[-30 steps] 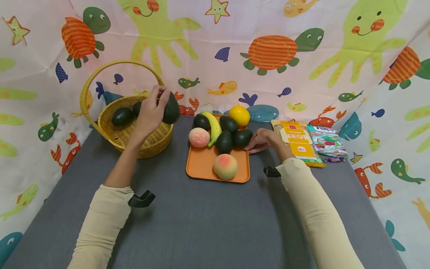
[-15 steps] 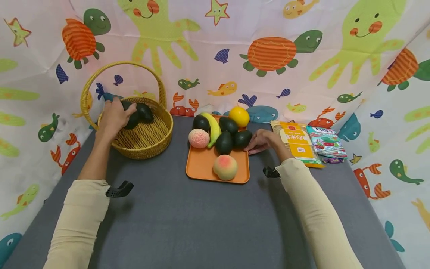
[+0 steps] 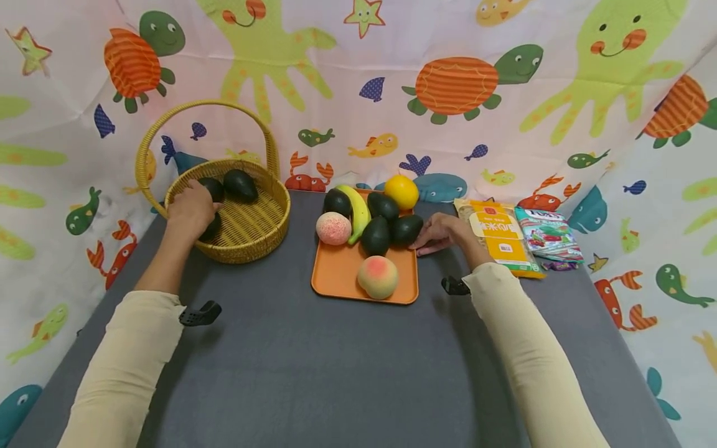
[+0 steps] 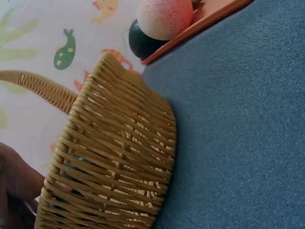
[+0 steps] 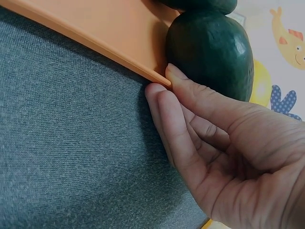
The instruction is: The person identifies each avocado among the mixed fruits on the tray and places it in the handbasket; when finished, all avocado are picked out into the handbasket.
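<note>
One avocado [image 3: 213, 228] sits inside the wicker basket [image 3: 242, 251], partly under your left hand [image 3: 192, 208]; can't tell if you're grasping it. Two others lie just beyond. Your right hand [image 3: 439, 233] pinches the orange tray [image 3: 336, 274]; four avocados beside that grip, so likely partway.

The left hand [image 3: 192, 210] was inside a round yellow wicker basket [image 3: 249, 251] with an arched handle, beside oval dark-green fruits [image 3: 241, 185]. The right hand [image 3: 442, 232] touched the right edge of a rectangular orange tray [image 3: 336, 279], which bore more such fruits, a yellow banana [image 3: 360, 214], a speckled pink fruit [image 3: 333, 228] and a blushing round peach [image 3: 378, 278]. A round yellow fruit [image 3: 401, 193] sat at its far right corner; printed packets [image 3: 501, 242] lay farther right.
</note>
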Demonstrator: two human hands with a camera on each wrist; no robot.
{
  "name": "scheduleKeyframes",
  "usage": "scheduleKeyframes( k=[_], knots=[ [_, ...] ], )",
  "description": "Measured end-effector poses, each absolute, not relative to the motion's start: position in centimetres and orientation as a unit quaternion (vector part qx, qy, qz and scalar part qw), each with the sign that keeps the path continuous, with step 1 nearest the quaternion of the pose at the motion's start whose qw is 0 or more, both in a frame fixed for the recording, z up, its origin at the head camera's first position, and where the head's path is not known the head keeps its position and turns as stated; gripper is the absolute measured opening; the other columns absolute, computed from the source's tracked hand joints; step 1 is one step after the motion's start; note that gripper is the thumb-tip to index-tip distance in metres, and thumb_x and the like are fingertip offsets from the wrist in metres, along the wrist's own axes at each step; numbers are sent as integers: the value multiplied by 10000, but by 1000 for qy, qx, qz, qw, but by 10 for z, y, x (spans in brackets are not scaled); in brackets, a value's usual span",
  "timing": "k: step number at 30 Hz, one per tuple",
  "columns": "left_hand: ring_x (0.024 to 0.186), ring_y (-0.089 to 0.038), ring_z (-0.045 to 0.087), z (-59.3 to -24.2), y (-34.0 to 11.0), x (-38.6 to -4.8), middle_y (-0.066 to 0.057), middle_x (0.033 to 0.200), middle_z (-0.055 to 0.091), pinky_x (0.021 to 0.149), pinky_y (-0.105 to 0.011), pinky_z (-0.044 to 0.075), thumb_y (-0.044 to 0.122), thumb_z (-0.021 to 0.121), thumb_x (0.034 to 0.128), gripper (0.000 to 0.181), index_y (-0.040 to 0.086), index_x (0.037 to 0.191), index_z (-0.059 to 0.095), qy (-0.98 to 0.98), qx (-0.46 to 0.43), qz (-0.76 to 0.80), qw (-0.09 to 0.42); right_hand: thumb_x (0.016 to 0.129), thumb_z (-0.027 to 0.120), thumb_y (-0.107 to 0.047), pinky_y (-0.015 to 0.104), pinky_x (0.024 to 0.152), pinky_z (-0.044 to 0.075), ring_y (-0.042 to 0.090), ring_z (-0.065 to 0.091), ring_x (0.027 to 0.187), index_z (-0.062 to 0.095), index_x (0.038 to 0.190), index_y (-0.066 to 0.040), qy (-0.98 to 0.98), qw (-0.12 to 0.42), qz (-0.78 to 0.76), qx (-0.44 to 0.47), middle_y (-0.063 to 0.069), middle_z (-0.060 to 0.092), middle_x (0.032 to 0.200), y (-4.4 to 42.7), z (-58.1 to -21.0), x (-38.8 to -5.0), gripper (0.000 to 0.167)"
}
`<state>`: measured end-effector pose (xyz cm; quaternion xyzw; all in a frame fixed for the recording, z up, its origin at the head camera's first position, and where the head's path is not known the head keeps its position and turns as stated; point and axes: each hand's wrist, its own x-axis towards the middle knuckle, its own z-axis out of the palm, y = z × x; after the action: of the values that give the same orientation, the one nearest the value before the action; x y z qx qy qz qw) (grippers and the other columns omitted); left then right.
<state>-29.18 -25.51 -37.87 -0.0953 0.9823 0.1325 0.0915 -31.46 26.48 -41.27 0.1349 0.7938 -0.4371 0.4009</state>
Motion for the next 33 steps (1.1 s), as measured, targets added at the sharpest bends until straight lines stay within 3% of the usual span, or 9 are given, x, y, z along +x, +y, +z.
scheduleKeyframes(
  k=[3, 6, 10, 15, 21, 27, 33],
  knots=[
    [1123, -669, 554, -383, -255, -292, -530, 1245, 498, 921, -700, 532, 288, 595, 1067, 753, -320, 1394, 294, 990, -84, 101, 61, 906, 803, -62, 301, 870, 623, 177, 790, 780, 724, 1212, 52, 793, 403, -435, 141, 88, 784, 866, 263, -410, -315, 336],
    [1066, -676, 575, -385, -254, -293, -530, 1182, 521, 876, -696, 544, 280, 629, 1050, 735, -323, 1358, 345, 993, -78, 84, 36, 913, 795, -62, 314, 893, 617, 188, 795, 788, 728, 1223, 50, 794, 405, -430, 146, 87, 788, 863, 262, -407, -314, 336],
    [1090, -684, 551, -387, -254, -294, -529, 1218, 502, 883, -705, 530, 277, 625, 1053, 731, -283, 1417, 328, 992, -80, 92, 30, 915, 792, -53, 318, 897, 616, 193, 795, 791, 712, 1242, 59, 795, 405, -428, 144, 91, 785, 867, 261, -406, -313, 355],
    [1106, -684, 531, -389, -256, -292, -521, 1237, 487, 880, -720, 517, 272, 628, 1051, 648, -250, 1372, 418, 991, -71, 108, 27, 901, 806, -53, 307, 871, 623, 192, 796, 789, 738, 1188, 48, 797, 402, -426, 144, 98, 786, 874, 261, -407, -313, 312],
    [1098, -687, 529, -387, -255, -288, -490, 1193, 505, 868, -741, 511, 266, 650, 1036, 576, -232, 1289, 511, 990, -62, 125, 17, 909, 802, -67, 312, 876, 621, 187, 796, 791, 758, 1145, 30, 800, 400, -425, 141, 88, 782, 866, 261, -406, -312, 258],
    [1084, -676, 541, -384, -254, -286, -471, 1190, 521, 852, -745, 514, 291, 693, 1009, 527, -194, 1195, 605, 992, -51, 117, 16, 912, 796, -56, 322, 900, 616, 187, 794, 799, 722, 1211, 58, 797, 405, -425, 142, 95, 782, 868, 258, -402, -310, 329],
    [972, -618, 620, -381, -254, -285, -439, 1098, 599, 746, -684, 555, 290, 737, 982, 440, -140, 1038, 666, 993, -35, 115, -1, 913, 794, -53, 305, 878, 620, 183, 793, 793, 710, 1239, 67, 799, 404, -424, 138, 92, 779, 860, 258, -402, -311, 357]
  ],
)
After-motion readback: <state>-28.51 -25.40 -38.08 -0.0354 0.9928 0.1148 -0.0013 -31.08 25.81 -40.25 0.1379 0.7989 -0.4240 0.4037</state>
